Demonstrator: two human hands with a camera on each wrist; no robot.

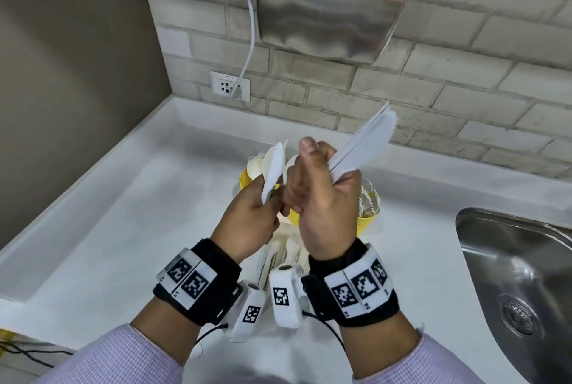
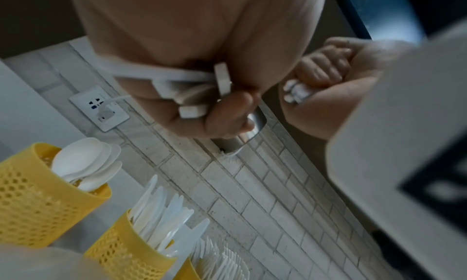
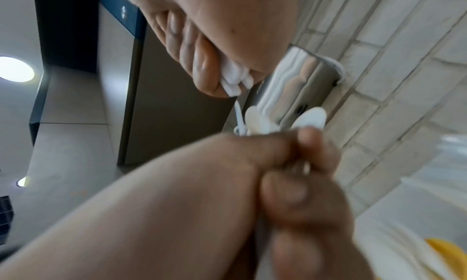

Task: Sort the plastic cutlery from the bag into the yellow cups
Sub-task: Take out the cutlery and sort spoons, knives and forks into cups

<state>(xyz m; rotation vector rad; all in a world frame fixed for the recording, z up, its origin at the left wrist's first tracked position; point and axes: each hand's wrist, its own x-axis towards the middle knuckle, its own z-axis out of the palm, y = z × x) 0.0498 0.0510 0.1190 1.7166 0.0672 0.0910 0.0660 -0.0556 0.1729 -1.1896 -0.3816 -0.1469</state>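
My right hand (image 1: 322,191) grips a bundle of white plastic knives (image 1: 362,142) in a fist, blades fanning up and to the right. Their handle ends (image 3: 235,74) stick out below the curled fingers. My left hand (image 1: 257,210) holds a few white pieces (image 1: 274,170) upright, one with a serrated blade, right beside the right thumb. Behind the hands stand the yellow mesh cups: one with spoons (image 2: 33,194), one with knives (image 2: 126,250), one with forks (image 2: 187,270). The bag of cutlery (image 1: 278,256) lies on the counter under my wrists, mostly hidden.
A steel sink (image 1: 520,275) is sunk into the white counter (image 1: 123,229) at the right. A steel hand dryer (image 1: 334,3) hangs on the brick wall above the cups, its cable running to a socket (image 1: 230,86). A raised ledge borders the counter at the left.
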